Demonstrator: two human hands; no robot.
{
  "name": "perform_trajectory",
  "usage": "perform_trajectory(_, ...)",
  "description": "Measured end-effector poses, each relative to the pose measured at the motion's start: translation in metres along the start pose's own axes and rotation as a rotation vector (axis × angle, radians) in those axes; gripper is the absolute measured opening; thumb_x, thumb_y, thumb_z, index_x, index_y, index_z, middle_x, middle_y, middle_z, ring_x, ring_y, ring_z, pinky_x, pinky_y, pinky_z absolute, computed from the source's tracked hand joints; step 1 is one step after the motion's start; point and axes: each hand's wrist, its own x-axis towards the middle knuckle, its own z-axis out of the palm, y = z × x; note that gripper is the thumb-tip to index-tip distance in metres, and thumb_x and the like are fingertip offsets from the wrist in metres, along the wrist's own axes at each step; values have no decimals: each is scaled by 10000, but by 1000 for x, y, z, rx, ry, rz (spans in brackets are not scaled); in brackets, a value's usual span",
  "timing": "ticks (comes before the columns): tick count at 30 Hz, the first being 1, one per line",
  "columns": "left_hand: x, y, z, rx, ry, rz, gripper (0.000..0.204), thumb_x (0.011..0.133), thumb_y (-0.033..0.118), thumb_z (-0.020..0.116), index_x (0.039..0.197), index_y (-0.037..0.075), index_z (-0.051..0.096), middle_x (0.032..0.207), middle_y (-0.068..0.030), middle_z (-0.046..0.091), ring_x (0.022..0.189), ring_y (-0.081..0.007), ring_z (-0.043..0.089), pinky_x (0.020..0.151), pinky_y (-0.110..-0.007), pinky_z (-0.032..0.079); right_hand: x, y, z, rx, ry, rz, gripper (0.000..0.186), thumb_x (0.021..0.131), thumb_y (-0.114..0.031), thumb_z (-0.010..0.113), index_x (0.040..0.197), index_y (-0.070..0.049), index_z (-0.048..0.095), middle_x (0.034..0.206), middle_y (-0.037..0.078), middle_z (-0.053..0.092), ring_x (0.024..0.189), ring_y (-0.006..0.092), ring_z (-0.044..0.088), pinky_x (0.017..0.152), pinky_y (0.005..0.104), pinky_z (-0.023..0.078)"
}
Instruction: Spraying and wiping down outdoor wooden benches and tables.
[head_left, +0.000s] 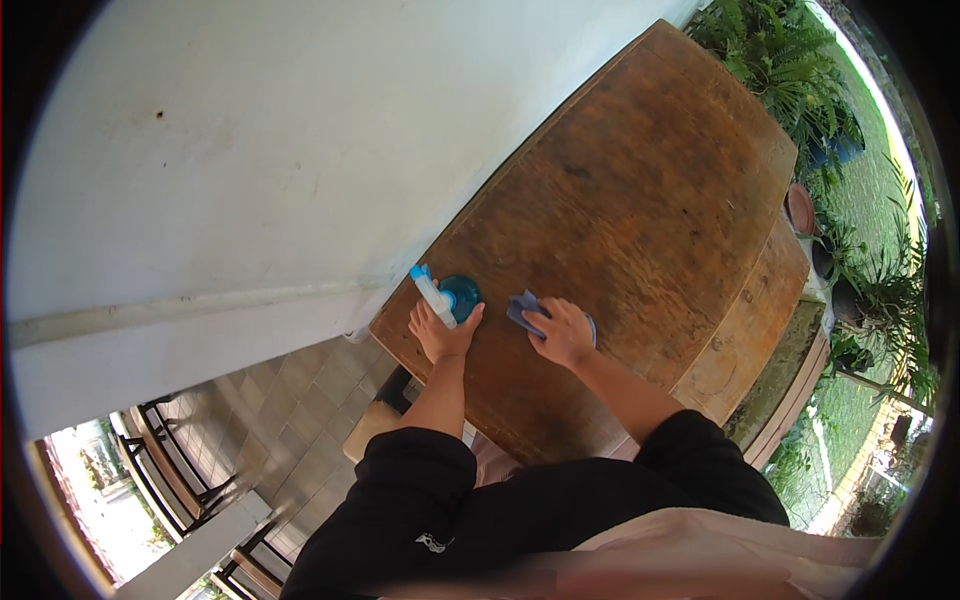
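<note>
On the worn wooden table, near its left edge, stands a spray bottle with teal liquid and a white and blue trigger head. My left hand is closed round the bottle at its near side, just under the spray head. To the right of it, my right hand grips a folded blue-grey cloth against the tabletop. Part of the cloth shows beyond the fingers, and the rest is hidden under the palm.
A white wall runs along the table's left side. Potted ferns and other plants stand past the right edge, beside a mossy ledge. A chair is at the near left, on a tiled floor.
</note>
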Motion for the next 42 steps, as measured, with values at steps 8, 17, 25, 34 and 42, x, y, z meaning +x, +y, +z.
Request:
perform_trajectory(8,-2,-17,5,-149,110,105,1013,654,627,757,1406,64,378,1299,-159,499,1213,-369,443,1022,-512,318,4,-5,1,-50,77,27,332,684,-182,747,998,-201,643,1007,79,583,870,263,599,689,402,497)
perform_trajectory(17,37,56,-43,-715,244,371,591,873,240,692,1347,-3,435,1315,-179,514,1177,-294,532,948,-393,457,6,-6,7,-114,98,30,298,689,-192,744,970,-196,645,1002,58,590,877,257,597,701,394,491)
perform_trajectory(25,15,61,-47,-983,-69,181,225,924,156,598,1102,19,610,971,-97,685,758,-165,646,695,-302,513,3,-5,9,-128,64,56,303,696,-208,743,983,-190,648,986,52,586,883,256,599,708,401,494)
perform_trajectory(34,8,48,-56,-882,-202,-231,613,939,610,443,748,58,627,597,-18,517,472,-128,526,469,-288,382,3,-8,10,-140,54,62,309,691,-215,741,986,-203,647,1004,48,578,900,257,594,725,398,498)
perform_trajectory(42,7,51,-53,-672,-401,-263,730,909,716,338,661,75,584,573,-29,541,496,-141,556,503,-297,410,3,-6,11,-153,42,65,319,690,-215,741,994,-205,647,1006,48,579,903,255,595,730,398,499)
